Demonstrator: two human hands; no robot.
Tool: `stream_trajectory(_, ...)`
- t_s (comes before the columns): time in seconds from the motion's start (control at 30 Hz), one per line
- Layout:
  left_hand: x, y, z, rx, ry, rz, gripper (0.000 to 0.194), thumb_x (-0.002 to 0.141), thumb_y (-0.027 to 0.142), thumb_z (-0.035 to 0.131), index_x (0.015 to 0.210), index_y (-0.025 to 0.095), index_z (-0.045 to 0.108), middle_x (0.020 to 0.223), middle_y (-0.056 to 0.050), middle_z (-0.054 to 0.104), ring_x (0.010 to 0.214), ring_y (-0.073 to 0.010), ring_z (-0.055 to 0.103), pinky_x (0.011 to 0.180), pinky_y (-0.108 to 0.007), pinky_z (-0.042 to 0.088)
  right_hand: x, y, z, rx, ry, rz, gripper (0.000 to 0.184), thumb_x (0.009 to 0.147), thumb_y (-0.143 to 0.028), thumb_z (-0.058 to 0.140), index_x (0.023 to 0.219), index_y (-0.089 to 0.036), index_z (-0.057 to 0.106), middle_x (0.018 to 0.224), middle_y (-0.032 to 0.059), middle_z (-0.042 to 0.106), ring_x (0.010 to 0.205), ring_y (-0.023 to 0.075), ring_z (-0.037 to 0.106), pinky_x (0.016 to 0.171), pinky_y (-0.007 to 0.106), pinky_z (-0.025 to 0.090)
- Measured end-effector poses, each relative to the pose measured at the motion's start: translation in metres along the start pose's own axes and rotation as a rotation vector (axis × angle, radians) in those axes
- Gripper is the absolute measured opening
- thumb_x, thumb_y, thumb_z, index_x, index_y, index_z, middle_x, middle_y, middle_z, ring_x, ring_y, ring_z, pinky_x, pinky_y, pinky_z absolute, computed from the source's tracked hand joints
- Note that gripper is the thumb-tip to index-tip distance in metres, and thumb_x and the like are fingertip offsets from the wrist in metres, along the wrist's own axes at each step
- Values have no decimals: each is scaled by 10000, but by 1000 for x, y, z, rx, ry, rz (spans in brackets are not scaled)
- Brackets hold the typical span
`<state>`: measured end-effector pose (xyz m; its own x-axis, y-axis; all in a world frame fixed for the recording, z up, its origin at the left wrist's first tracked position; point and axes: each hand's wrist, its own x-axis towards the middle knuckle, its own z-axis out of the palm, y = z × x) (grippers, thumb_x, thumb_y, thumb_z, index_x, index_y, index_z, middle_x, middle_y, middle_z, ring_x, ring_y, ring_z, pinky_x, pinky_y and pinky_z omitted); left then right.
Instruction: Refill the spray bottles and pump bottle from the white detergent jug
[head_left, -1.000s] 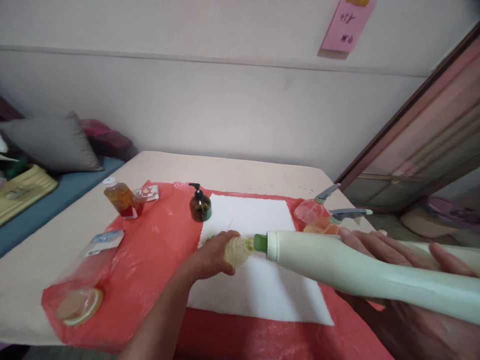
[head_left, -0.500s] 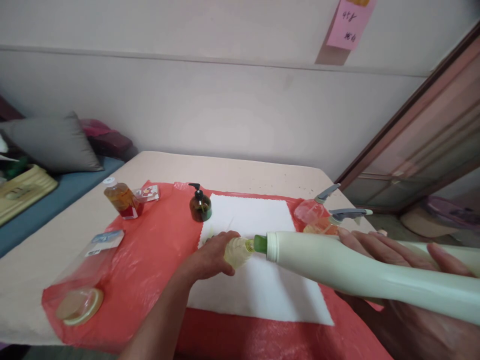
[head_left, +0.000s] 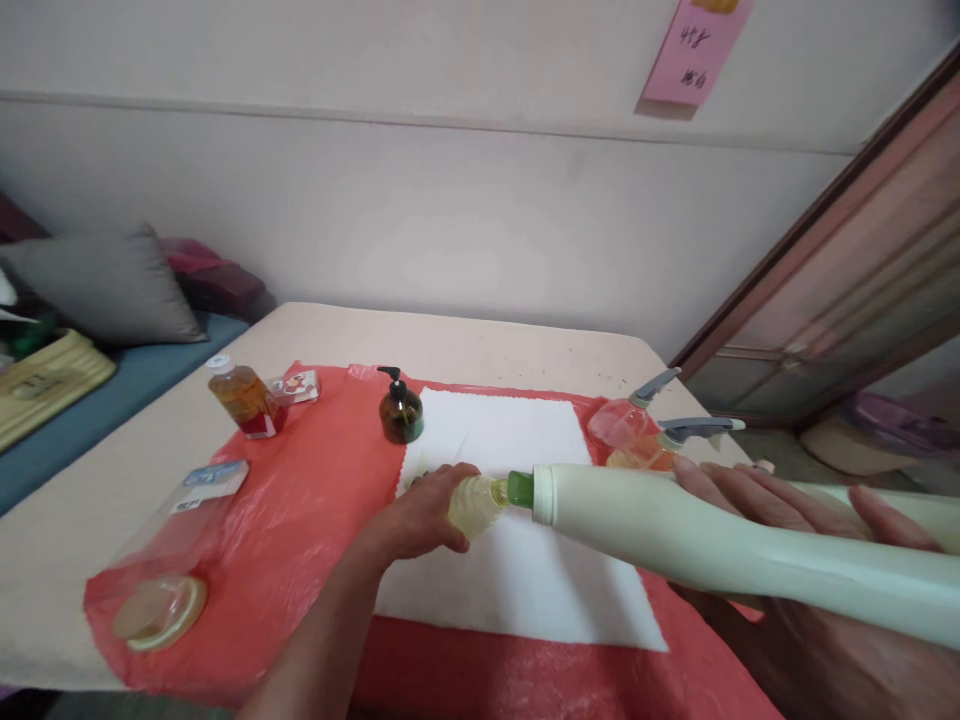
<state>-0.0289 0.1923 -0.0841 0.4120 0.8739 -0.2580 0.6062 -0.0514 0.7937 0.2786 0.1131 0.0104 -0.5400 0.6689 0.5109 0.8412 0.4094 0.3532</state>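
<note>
My left hand (head_left: 431,508) is wrapped round a clear ribbed bottle (head_left: 477,506) with pale yellow liquid, over a white cloth (head_left: 517,590). In my right hand (head_left: 795,510) is a large pale green jug (head_left: 637,510) with a handle, tilted nearly level. Its green spout (head_left: 520,489) meets the clear bottle's threaded neck. Whether liquid is flowing I cannot tell. Part of my right hand is hidden behind the jug. Beyond the cloth's left edge stands a dark brown pump bottle (head_left: 401,412).
Two spray bottles, one pink (head_left: 621,420) and one orange (head_left: 646,452), stand at the right. On the red plastic sheet (head_left: 315,520) at the left are an amber liquid bottle (head_left: 247,398), a clear package (head_left: 187,510) and a round lid (head_left: 160,610). A wall (head_left: 450,220) closes the back.
Both hands, the bottle and the jug stay almost exactly where they were. Only the pink note on the wall has swung slightly.
</note>
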Motion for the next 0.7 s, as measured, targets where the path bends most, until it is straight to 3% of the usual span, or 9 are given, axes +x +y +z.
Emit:
stream_trajectory(0.07, 0, 1, 0, 6, -2, -3, 812, 572, 197, 748, 1340, 279, 499, 1261, -63, 567, 1142, -297, 533, 914, -397, 459, -3, 2, 1, -65, -40, -81, 749, 883, -49, 313, 1556, -269, 70, 1540, 154, 398, 1421, 421, 330, 1085, 730, 261)
stream_trajectory(0.23, 0, 2, -1, 17, -13, -14, 828, 571, 205, 751, 1353, 274, 489, 1280, -71, 560, 1151, -300, 530, 933, -403, 453, -3, 3, 0, -115, -21, -88, 748, 883, -39, 313, 1561, -252, 78, 1511, 180, 437, 1374, 441, 404, 1046, 721, 321)
stream_trajectory(0.4, -2, 3, 0, 25, -17, -21, 832, 570, 203, 745, 1360, 265, 491, 1285, -74, 560, 1156, -302, 532, 941, -402, 451, 0, 2, 0, -129, -33, -93, 773, 884, -19, 291, 1553, -289, 14, 1495, 167, 467, 1351, 430, 441, 1036, 709, 345)
stream_trajectory(0.7, -3, 7, -2, 46, -32, -32, 844, 581, 201, 742, 1380, 254, 474, 1316, -84, 547, 1180, -308, 523, 975, -412, 433, -4, 4, 2, -36, -60, -20, 736, 900, -116, 286, 1549, -357, 36, 1495, 114, 485, 1366, 415, 430, 1068, 704, 315)
